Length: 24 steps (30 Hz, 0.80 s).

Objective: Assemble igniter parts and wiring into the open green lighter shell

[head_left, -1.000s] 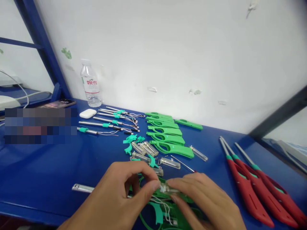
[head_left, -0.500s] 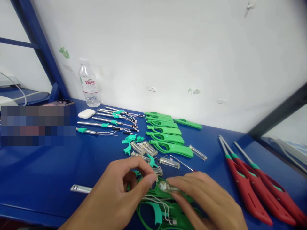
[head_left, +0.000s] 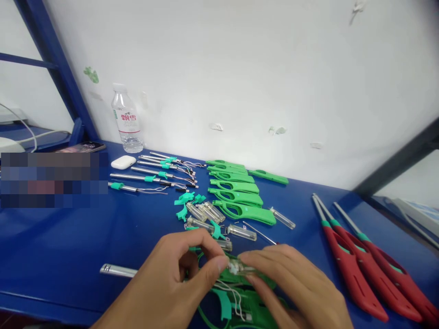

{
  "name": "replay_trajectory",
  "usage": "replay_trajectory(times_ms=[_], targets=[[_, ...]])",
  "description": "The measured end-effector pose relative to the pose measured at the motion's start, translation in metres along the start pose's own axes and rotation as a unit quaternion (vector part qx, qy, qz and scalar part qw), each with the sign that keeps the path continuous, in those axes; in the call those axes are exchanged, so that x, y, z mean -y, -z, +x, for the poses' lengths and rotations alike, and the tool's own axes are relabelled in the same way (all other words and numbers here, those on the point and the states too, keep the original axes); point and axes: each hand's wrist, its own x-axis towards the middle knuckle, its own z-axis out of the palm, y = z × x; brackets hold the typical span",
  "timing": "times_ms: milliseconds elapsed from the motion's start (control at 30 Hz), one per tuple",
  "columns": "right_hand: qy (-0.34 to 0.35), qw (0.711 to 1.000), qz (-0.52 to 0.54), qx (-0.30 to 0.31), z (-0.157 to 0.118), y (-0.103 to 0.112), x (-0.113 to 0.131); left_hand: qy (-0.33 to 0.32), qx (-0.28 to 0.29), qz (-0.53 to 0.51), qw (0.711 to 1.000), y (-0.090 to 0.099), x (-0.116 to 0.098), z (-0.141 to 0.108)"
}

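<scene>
My right hand (head_left: 295,283) pinches a clear cylindrical tank (head_left: 244,268) between thumb and fingers, its whitish end facing left. Against that end is my left hand (head_left: 192,274), thumb and index finger pressed together; what they hold, if anything, is too small to name. Below both hands lies an open green casing (head_left: 260,308) with a teal piece (head_left: 225,304) and white wires (head_left: 236,297). A metal tube (head_left: 118,270) sticks out to the left of my left wrist. Just beyond my fingers lie several clear tanks (head_left: 242,232) and teal parts (head_left: 216,230).
Green casings (head_left: 248,213) line the middle back. Metal rods with wires (head_left: 147,178), a white case (head_left: 123,162) and a water bottle (head_left: 127,121) stand or lie at back left. Three red lighters (head_left: 360,278) lie at right. A thin screwdriver (head_left: 259,232) lies beyond my right hand.
My left hand has moved slightly right, bringing its pinched fingertips up against the end of the clear tank. My right hand keeps its hold, almost unmoved.
</scene>
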Motion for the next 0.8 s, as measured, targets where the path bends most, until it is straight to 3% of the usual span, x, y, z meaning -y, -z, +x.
replay_trajectory(times_ms=[300, 600, 800], targets=[[-0.004, 1.0, 0.021, -0.022, 0.002, 0.002, 0.003, 0.025, 0.03, -0.041, 0.998, -0.005, 0.0, -0.003], [0.01, 1.0, 0.001, -0.019, 0.0, 0.003, 0.003, 0.018, 0.116, -0.043, 0.992, -0.009, 0.019, 0.001], [0.021, 0.999, -0.009, -0.027, 0.0, 0.004, 0.003, 0.005, 0.124, -0.05, 0.991, -0.012, 0.025, -0.003]])
